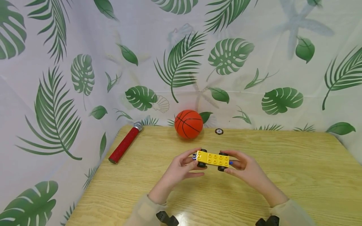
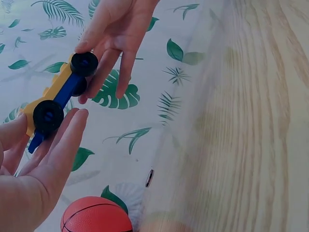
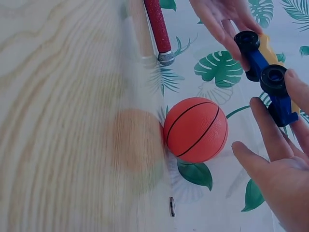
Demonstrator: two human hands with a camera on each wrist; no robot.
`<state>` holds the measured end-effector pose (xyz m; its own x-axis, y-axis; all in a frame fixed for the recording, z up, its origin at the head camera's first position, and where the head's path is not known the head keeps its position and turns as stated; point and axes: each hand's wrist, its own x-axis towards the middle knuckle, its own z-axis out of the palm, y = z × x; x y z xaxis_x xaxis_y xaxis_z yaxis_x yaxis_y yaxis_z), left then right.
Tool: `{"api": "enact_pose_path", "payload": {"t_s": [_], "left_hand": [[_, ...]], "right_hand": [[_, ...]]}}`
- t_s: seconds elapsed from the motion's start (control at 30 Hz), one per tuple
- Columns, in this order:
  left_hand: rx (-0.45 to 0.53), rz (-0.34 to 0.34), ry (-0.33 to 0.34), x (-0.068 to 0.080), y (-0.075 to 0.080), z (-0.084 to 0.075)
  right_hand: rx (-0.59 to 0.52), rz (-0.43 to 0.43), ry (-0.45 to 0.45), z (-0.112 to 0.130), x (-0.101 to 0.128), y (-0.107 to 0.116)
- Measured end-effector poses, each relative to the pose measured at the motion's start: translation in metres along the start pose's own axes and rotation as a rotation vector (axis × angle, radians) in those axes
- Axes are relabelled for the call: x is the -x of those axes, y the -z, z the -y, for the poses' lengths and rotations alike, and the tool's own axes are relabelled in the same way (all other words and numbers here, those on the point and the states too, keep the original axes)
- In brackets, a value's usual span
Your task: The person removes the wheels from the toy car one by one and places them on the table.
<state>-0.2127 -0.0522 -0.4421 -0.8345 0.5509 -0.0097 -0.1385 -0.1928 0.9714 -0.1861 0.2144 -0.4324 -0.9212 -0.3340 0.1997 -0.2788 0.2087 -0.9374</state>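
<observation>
The left hand [image 1: 176, 168] pinches one end of a toy car [image 1: 217, 159] between thumb and fingertips, its lower fingers stretched out beneath; the right hand [image 1: 250, 168] grips the opposite end, thumb on the near side and fingers on the far side. The car is a narrow, glossy block of hard yellow plastic, topped with round raised studs and a smooth stretch between them. Its underside is a blue chassis [image 2: 66, 92], with chunky, round black wheels [image 2: 48, 117] and a small blue projection at each end. It lies level between the two hands, raised off the desk [image 1: 297, 163], whose surface shows pale, wavy wood grain. Beyond sits an orange ball [image 1: 188, 124] with black seam lines, and right of it a flat round disc [image 1: 219, 131]. Leftward lies a microphone [image 1: 124, 145], its red handle rough-looking, its head silvery. Behind hangs leaf-printed white fabric [image 1: 254, 28].
</observation>
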Motion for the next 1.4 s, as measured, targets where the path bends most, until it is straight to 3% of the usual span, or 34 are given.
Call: {"api": "enact_pose_path", "payload": {"t_s": [0.2, 0.57, 0.97, 1.4], "left_hand": [[0.062, -0.025, 0.001, 0.001, -0.003, -0.003], [0.101, -0.141, -0.026, 0.001, -0.008, -0.001], [0.153, -0.167, -0.070, -0.003, -0.015, 0.005], [0.248, -0.138, 0.003, -0.006, -0.021, 0.002]], "right_hand": [[-0.048, -0.030, -0.027, 0.002, -0.001, -0.004], [-0.077, -0.071, -0.021, 0.001, 0.000, -0.010], [-0.083, -0.161, -0.030, -0.004, 0.001, -0.015], [-0.102, -0.245, 0.038, -0.001, -0.004, -0.022]]}}
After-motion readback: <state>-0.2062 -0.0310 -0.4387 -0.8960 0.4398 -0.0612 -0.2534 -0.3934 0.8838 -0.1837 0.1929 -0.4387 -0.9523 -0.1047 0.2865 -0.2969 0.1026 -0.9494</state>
